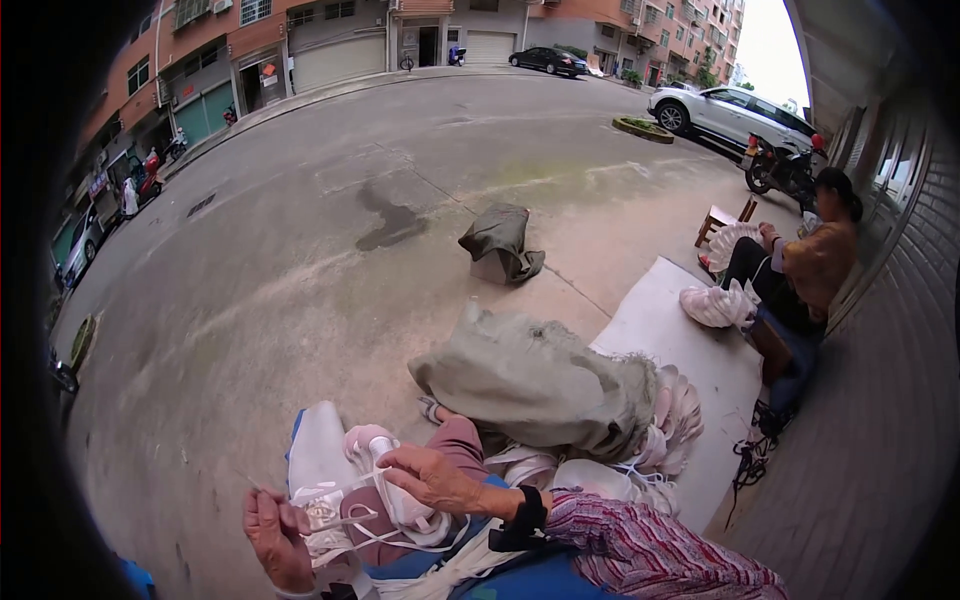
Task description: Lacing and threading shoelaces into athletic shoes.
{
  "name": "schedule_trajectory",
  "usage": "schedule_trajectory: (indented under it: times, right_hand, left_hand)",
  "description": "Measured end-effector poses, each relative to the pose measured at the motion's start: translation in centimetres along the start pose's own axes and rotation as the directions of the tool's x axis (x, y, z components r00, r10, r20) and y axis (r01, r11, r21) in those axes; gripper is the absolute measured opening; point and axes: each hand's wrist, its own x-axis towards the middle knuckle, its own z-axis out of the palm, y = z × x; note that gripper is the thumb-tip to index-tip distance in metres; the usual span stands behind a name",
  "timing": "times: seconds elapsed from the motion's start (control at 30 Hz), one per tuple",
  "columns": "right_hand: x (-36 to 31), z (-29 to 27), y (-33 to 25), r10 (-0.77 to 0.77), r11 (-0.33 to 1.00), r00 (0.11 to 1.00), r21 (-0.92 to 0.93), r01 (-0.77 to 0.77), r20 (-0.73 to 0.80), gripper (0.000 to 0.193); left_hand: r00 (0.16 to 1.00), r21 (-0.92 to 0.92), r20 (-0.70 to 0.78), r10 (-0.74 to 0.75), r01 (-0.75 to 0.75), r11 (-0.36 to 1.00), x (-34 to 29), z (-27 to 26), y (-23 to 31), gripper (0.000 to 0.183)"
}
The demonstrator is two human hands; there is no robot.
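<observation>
Across my lap lie pale pink and white sneakers, one sneaker (408, 510) under my right hand and another pale shoe (326, 515) beside my left. My right hand (435, 478) is closed in a pinch on a white shoelace (352, 486) that stretches toward my left hand. With its fingers curled, my left hand (278, 540) is at the left side of the shoes; a thin pale strand stands up from its fingertips. Loose lace loops hang between the hands. A bundle of white laces (465, 570) rests on the blue cloth over my lap.
Right of my knees, a grey-green cloth (540, 375) covers a heap of shoes (675, 415) on a white sheet (725, 385). Ahead stands a cloth-draped block (500, 245). At the right another person (815, 265) sits handling shoe pieces, near a motorcycle (785, 170).
</observation>
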Motion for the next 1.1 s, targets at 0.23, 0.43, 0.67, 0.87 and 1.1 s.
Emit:
schedule_trajectory:
  times: [0.23,0.43,0.67,0.87,1.1]
  right_hand:
    - [-1.0,-1.7,6.8,0.1,0.945,0.993,-0.306,-0.114,-0.059,0.02]
    - [-1.7,-1.3,7.9,0.221,0.918,0.975,-0.342,-0.199,0.026,0.015]
    - [-1.6,-1.5,8.0,0.172,0.921,0.983,-0.364,-0.138,0.061,0.016]
    - [1.6,-2.7,0.0,0.016,0.983,0.999,-0.18,-0.023,-0.04,0.016]
    - [1.7,-1.3,-5.2,-0.15,0.988,0.985,0.027,0.153,-0.08,0.023]
  left_hand:
    - [0.966,-0.498,0.169,0.198,-0.09,0.862,1.8,-10.3,17.0,0.017]
    - [0.943,-0.53,-0.035,0.33,-0.297,0.794,-7.1,-23.9,29.2,0.01]
    - [0.912,-0.088,-0.087,0.4,-0.407,0.909,-7.0,-17.6,21.1,0.021]
    - [0.993,0.281,0.114,-0.013,-0.02,0.96,-4.1,-0.6,3.1,0.024]
    - [0.965,0.351,0.188,-0.18,0.105,0.931,-2.5,6.7,-3.4,0.024]
